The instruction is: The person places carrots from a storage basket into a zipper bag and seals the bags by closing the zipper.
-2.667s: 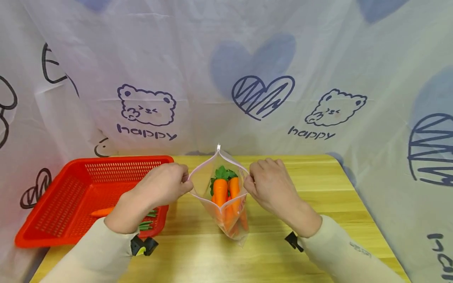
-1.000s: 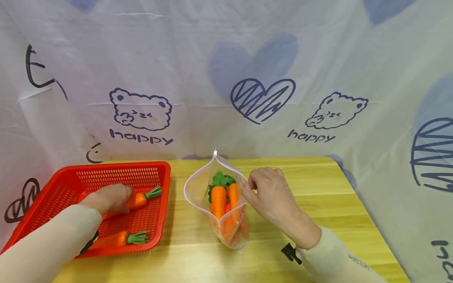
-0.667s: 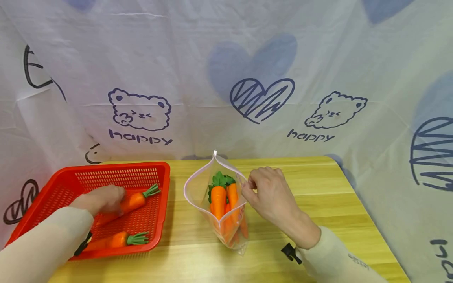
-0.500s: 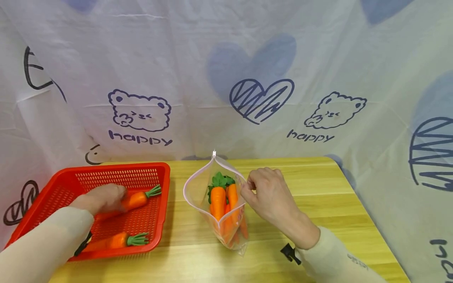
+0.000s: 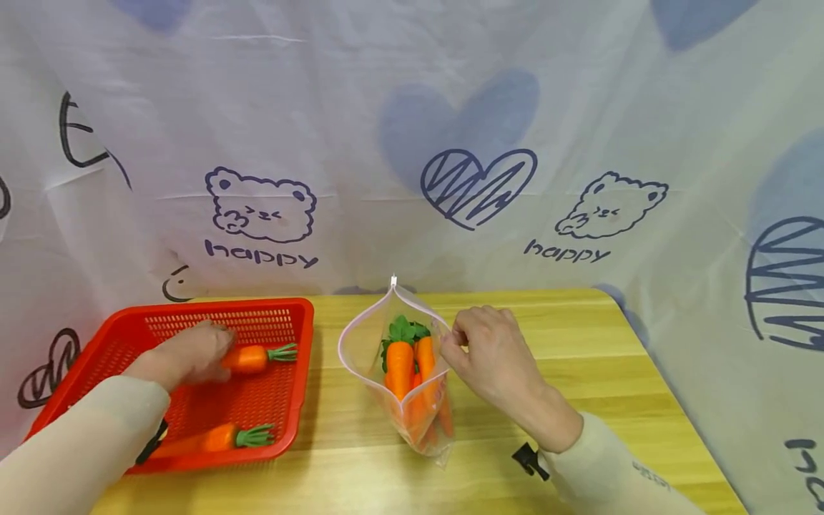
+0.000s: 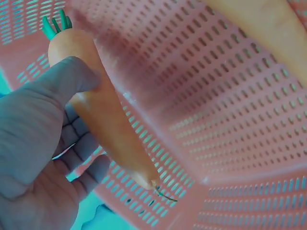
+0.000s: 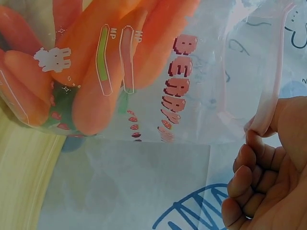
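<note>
My left hand (image 5: 193,352) is down in the red basket (image 5: 304,390) and grips a carrot (image 5: 249,360) with green stem stubs. In the left wrist view the thumb lies across the carrot's thick end and the fingers pass beneath it; its thin tip points away. A second carrot (image 5: 222,438) lies along the basket's near side. With thumb and forefinger, my right hand (image 5: 492,350) pinches the right edge of a clear zip bag (image 7: 192,120), whose mouth gapes. Several carrots (image 5: 400,368), some with leafy green tops, are inside the bag.
The basket and bag stand side by side on a wooden table (image 5: 566,372). A pale curtain (image 5: 373,143) printed with hearts and bears hangs behind and at both sides. The bag's zip slider (image 5: 394,282) sits at the far end of its mouth.
My left hand has let go of the bag's left edge, moved into the basket and gripped the farther carrot, which now lies more level. The right hand keeps its pinch on the bag.
</note>
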A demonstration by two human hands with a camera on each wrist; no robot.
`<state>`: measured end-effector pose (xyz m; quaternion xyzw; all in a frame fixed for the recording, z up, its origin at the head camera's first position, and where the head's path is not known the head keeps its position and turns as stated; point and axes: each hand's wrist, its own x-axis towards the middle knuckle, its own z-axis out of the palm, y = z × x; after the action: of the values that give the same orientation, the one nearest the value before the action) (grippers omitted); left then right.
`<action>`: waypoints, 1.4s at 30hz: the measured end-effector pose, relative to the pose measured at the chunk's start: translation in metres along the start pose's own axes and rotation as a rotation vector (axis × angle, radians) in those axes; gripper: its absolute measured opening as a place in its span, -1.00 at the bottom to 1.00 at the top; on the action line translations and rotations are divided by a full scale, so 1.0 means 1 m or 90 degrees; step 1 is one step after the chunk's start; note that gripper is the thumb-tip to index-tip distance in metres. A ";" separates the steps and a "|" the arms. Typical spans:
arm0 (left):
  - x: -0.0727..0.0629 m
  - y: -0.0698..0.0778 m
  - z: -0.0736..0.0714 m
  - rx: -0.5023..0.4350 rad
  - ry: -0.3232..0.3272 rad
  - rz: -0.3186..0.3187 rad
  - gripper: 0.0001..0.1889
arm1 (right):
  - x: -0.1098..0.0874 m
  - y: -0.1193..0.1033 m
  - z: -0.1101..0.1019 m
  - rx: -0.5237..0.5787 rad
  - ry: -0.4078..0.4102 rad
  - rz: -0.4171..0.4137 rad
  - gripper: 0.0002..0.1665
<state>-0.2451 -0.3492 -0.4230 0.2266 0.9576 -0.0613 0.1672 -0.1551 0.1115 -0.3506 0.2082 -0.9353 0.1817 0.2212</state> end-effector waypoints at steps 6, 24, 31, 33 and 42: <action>-0.013 -0.001 -0.014 0.031 0.082 -0.009 -0.35 | 0.000 0.001 -0.001 -0.001 0.003 -0.003 -0.69; -0.058 0.029 -0.064 0.094 0.262 0.041 -0.43 | -0.002 0.000 -0.002 -0.002 0.009 0.007 -0.73; -0.072 0.046 -0.082 0.103 0.321 0.075 -0.47 | -0.002 0.000 -0.003 0.002 0.001 0.014 -0.73; -0.076 0.054 -0.086 0.100 0.324 0.089 -0.48 | -0.003 0.000 -0.003 0.001 -0.001 0.016 -0.73; -0.085 0.083 -0.102 0.083 0.321 0.111 -0.54 | -0.004 0.000 -0.005 -0.008 0.002 0.015 -0.72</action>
<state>-0.1660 -0.2911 -0.3014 0.3268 0.9398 -0.0495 -0.0868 -0.1505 0.1148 -0.3481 0.1957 -0.9384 0.1790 0.2214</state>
